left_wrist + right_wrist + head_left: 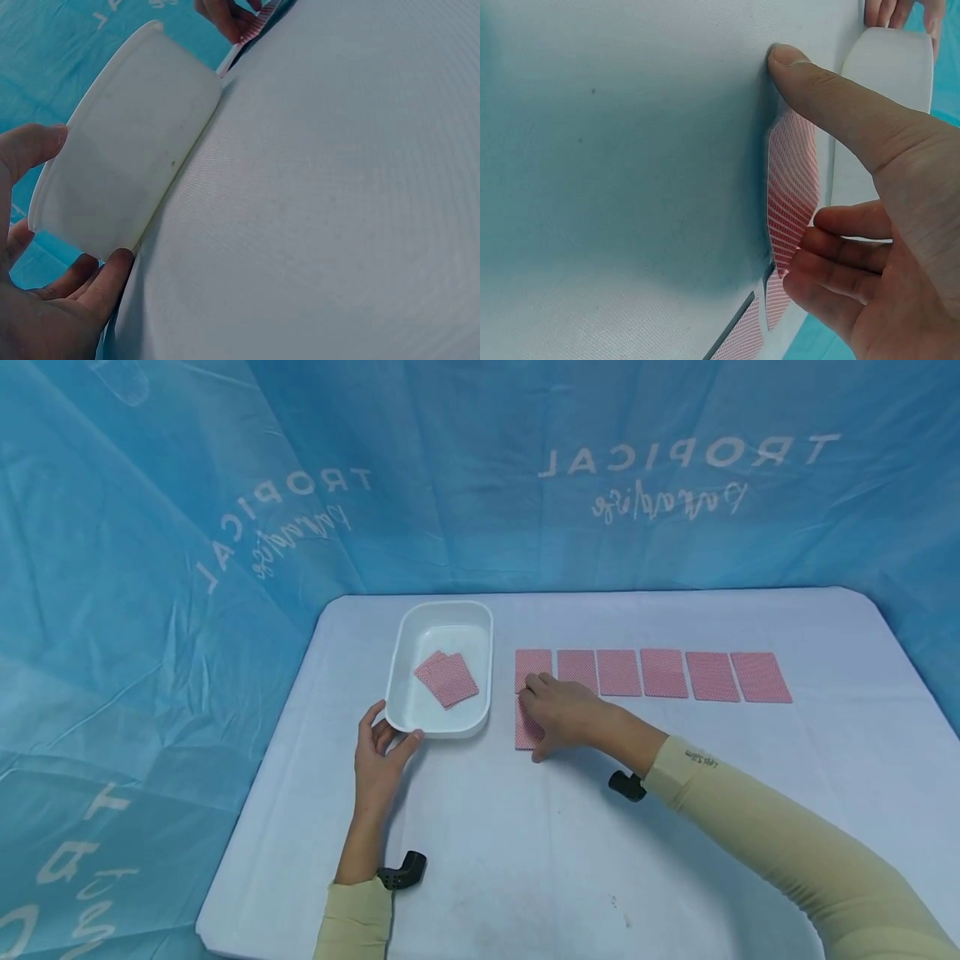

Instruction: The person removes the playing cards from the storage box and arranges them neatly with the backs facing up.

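Note:
A white plastic tub (480, 718) stands on the table's left half, with overlapping red-patterned playing cards (456, 681) face down inside. My left hand (378, 767) holds its near left corner, thumb on the rim and fingers round the side, as the left wrist view shows. My right hand (562, 714) spans a face-down playing card (523, 735) beside the tub, its fingers near the far edge and its thumb (832, 97) near the close edge. In the right wrist view this card (791, 187) lies under the spread thumb and fingers; part of it is hidden.
A row of several face-down cards (618, 673) runs right from the tub; the right hand partly covers the leftmost one. The table (480, 860) has a white cloth. Blue printed curtains (480, 527) hang behind and at the left.

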### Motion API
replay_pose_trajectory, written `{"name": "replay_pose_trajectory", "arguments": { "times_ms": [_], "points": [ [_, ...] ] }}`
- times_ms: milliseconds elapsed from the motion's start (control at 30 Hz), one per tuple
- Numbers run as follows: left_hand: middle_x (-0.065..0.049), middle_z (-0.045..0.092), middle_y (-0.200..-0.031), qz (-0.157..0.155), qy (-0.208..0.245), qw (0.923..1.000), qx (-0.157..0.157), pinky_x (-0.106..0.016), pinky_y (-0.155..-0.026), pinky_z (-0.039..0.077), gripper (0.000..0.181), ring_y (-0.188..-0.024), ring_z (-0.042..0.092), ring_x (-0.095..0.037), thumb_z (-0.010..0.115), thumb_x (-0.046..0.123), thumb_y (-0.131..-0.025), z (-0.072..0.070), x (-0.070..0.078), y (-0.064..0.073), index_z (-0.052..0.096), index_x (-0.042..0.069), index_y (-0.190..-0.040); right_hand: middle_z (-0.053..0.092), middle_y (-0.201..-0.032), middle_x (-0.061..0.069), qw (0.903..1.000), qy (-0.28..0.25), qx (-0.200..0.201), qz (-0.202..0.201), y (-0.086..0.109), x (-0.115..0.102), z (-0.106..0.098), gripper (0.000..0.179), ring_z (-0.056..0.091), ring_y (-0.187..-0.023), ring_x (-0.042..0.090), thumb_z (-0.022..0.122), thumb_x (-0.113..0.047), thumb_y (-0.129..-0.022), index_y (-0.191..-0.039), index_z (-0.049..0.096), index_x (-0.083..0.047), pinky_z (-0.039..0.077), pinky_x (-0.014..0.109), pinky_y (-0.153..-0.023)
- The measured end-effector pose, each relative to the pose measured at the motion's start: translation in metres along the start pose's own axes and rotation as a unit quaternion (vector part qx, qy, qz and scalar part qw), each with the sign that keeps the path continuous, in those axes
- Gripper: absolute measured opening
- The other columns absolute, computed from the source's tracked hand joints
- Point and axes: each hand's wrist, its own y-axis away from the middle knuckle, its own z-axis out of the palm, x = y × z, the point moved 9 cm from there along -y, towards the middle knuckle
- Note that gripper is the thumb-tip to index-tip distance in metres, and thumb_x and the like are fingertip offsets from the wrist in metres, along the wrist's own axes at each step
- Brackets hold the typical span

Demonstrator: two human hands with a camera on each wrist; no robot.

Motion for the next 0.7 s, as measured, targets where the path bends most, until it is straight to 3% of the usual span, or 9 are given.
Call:
{"name": "replay_pose_trajectory", "arguments": {
  "times_ms": [233,533,700],
  "points": [
    [-0.006,0.050,-0.137,-0.001,0.007,1.0000,0.007,-0.033,-0.097,0.047,0.078,-0.125,0.048,-0.018,0.078,0.022,-0.083,-0.002,-0.027,-0.010,0.033,0.024,-0.146,0.048,-0.123,0.008,0.9998,-0.018,0.010,0.001,0.000,0.005,-0.004,0.093,0.046,-0.107,0.021,0.081,-0.060,-0.065,-0.133,0.050,-0.004,0.052,0.036,-0.087],
    [-0.003,0.052,-0.134,0.013,0.003,0.9998,0.015,-0.031,-0.095,0.048,0.076,-0.122,0.051,-0.016,0.079,0.029,-0.082,-0.003,-0.026,-0.009,0.036,0.026,-0.145,0.042,-0.137,0.007,0.9963,-0.081,0.027,-0.006,-0.009,0.015,-0.028,0.086,0.040,-0.126,0.024,0.074,-0.055,-0.077,-0.142,0.043,-0.010,0.048,0.043,-0.096],
    [-0.003,0.052,-0.133,0.011,0.000,0.9998,0.016,-0.030,-0.095,0.048,0.076,-0.121,0.051,-0.016,0.079,0.029,-0.082,-0.003,-0.025,-0.009,0.036,0.026,-0.145,0.043,-0.139,0.006,0.9941,-0.098,0.041,-0.022,-0.017,0.011,-0.046,0.079,0.039,-0.127,0.025,0.074,-0.050,-0.080,-0.142,0.045,-0.013,0.047,0.045,-0.097]
  ]
}}
